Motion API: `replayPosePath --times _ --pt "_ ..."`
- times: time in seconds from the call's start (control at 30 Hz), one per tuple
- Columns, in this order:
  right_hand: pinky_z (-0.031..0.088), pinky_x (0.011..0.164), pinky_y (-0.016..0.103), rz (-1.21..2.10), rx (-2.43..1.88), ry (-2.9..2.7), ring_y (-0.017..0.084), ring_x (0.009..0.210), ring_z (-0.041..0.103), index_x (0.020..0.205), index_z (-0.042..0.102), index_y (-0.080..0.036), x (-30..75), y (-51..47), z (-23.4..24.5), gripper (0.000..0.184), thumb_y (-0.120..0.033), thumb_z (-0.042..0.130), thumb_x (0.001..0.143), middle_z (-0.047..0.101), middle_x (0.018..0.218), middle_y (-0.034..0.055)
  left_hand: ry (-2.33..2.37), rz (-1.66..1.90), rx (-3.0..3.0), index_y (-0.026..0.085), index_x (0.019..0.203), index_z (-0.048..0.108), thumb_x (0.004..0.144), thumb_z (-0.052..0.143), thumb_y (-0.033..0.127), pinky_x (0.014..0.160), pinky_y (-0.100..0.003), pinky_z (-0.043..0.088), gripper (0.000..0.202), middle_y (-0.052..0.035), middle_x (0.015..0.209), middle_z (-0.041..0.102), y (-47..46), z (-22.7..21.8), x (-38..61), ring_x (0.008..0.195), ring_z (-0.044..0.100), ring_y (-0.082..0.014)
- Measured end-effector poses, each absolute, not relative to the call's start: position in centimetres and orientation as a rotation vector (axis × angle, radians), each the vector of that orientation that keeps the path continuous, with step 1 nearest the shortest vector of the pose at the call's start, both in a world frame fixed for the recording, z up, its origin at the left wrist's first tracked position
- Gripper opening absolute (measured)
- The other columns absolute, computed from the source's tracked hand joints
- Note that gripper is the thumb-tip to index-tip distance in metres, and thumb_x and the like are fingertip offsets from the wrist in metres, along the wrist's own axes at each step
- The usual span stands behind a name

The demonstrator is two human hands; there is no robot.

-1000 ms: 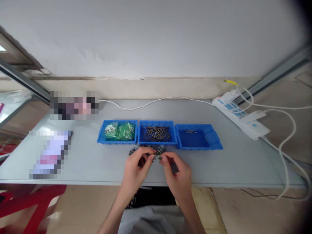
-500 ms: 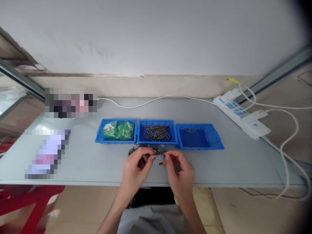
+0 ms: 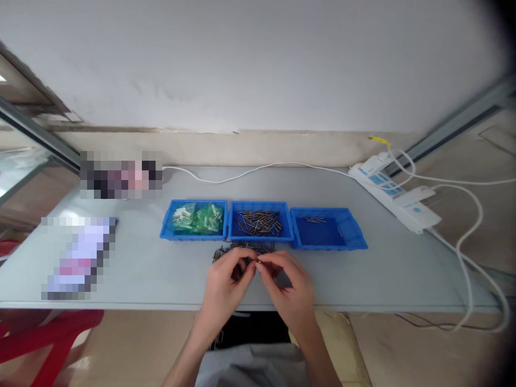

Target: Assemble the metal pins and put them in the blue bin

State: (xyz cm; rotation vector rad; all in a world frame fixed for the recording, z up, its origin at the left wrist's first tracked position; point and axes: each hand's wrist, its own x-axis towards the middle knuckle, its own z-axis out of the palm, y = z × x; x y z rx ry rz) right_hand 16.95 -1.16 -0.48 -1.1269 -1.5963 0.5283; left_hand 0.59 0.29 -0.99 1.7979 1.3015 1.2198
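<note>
Near the loose pins, the left hand and right hand pinch closed, fingertips meeting around a small part; the middle bin stands beyond.

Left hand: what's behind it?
Behind the left hand: a heap of metal parts on the table, with the blue bins farther back. The hand covers part of the heap; what lies there can't be seen.

My three trays are blue. I see green bags, gold and dark sticks, a gray table and a white power strip with blue patches.
</note>
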Motion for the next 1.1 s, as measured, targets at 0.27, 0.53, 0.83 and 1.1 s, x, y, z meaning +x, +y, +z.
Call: replayPosePath --times 0.27,0.53,0.83,1.1 --pt "0.056 0.066 0.024 0.178 -1.162 -1.593 0.011 0.065 0.064 0.116 0.075 -0.024 16.4 2.4 2.9 0.018 -0.013 0.071 0.103 0.077 0.093 0.0009 1.398 1.375 1.588 0.021 0.108 0.073 0.105 0.064 0.023 0.059 -0.019 0.052 0.01 -0.0023 0.092 0.081 0.0 0.0 0.9 0.063 0.067 -0.0101" --pt "0.056 0.07 0.025 0.186 -1.309 -1.843 0.014 0.07 0.071 0.117 0.074 -0.023 19.5 -1.6 0.0 0.013 -0.021 0.065 0.109 0.072 0.085 0.0 1.448 1.434 1.444 0.021 0.107 0.073 0.108 0.062 0.032 0.062 -0.02 0.056 0.016 -0.003 0.089 0.082 -0.3 0.0 0.7 0.065 0.069 -0.0114" --pt "0.053 0.062 0.026 0.248 -1.44 -1.998 0.014 0.065 0.07 0.105 0.072 -0.024 21.4 -2.3 -1.9 0.023 -0.031 0.052 0.114 0.069 0.085 -0.0006 1.449 1.297 1.51 0.02 0.101 0.076 0.108 0.059 0.031 0.059 -0.021 0.053 0.021 -0.0025 0.08 0.081 -0.4 0.1 0.9 0.064 0.07 -0.0129" --pt "0.048 0.058 0.026 0.248 -1.47 -1.972 0.013 0.063 0.068 0.101 0.067 -0.024 21.1 -1.8 -2.0 0.025 -0.036 0.051 0.115 0.065 0.08 -0.0029 1.44 1.252 1.53 0.021 0.101 0.076 0.108 0.06 0.03 0.059 -0.02 0.051 0.02 -0.0016 0.079 0.08 -0.2 0.0 1.0 0.063 0.068 -0.0116"
